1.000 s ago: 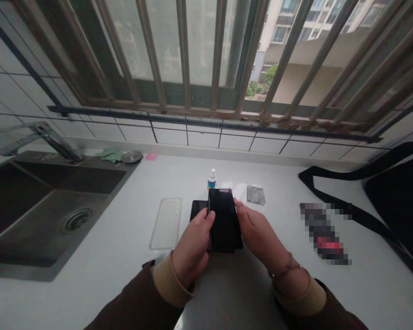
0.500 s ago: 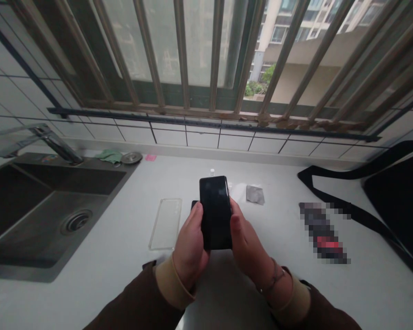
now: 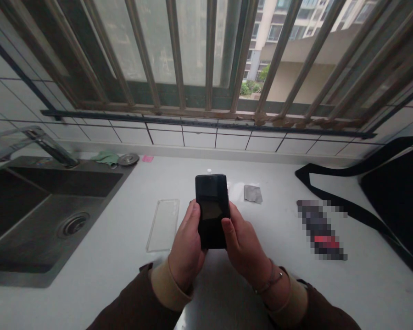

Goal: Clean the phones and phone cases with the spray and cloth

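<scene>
A black smartphone (image 3: 212, 213) is held upright above the counter, its dark screen facing me. My left hand (image 3: 189, 243) is closed around the phone's left edge, thumb along the side. On the opposite edge my right hand (image 3: 244, 243) grips it, with the thumb lying at the screen's lower right. Fingers behind the phone are hidden. To the left a clear phone case (image 3: 163, 225) lies flat. A grey square cloth or wipe (image 3: 253, 194) rests on the counter to the right. Behind the phone's top edge a small white object (image 3: 209, 170) shows in part.
A sink (image 3: 55, 206) with a chrome faucet (image 3: 51, 146) is at left. Near it lie a green cloth (image 3: 105, 157), a metal drain cover (image 3: 128, 159) and a pink piece (image 3: 147, 158). A black bag strap (image 3: 330, 171) and a pixelated object (image 3: 321, 231) are at right. Window bars stand behind.
The right thumb has shifted slightly further onto the screen. The phone is turned a little, and its screen now shows a faint reflection. Both hands still hold it.
</scene>
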Motion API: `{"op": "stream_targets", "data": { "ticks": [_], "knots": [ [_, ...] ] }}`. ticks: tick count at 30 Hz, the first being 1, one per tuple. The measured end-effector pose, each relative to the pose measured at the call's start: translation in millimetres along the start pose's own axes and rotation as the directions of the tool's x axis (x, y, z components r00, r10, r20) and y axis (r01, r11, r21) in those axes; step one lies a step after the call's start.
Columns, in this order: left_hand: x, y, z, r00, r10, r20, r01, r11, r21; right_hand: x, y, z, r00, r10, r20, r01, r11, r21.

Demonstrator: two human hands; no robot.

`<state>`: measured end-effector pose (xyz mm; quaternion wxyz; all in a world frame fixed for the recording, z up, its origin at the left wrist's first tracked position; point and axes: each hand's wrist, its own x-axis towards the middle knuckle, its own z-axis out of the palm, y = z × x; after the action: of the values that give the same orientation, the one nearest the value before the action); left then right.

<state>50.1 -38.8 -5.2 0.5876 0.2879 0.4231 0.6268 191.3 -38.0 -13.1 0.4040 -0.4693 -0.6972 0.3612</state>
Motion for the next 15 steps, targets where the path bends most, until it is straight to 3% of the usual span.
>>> {"op": "stream_targets", "data": {
  "ticks": [5, 10, 12, 15],
  "knots": [
    [4.4, 8.9, -8.6, 0.991, 0.103, -0.087, -0.076, 0.959, 0.274, 2.5, 6.6, 1.4, 0.998, -0.049, 0.044, 0.056, 0.979, -0.196],
    [11.7, 13.5, -9.4, 0.992, 0.057, -0.109, -0.043, 0.99, 0.134, 4.2, 1.8, -1.2, 0.987, -0.032, 0.16, 0.073, 0.964, -0.256],
    [12.7, 13.0, -9.8, 0.997, 0.002, -0.076, 0.009, 0.988, 0.153, 5.1, -0.4, -4.8, 0.989, -0.018, 0.146, 0.05, 0.974, -0.219],
    [11.1, 13.1, -10.5, 0.992, -0.087, 0.087, 0.05, 0.931, 0.361, 8.0, 0.3, -11.3, 0.999, 0.04, -0.009, -0.041, 0.99, -0.138]
  ]
}}
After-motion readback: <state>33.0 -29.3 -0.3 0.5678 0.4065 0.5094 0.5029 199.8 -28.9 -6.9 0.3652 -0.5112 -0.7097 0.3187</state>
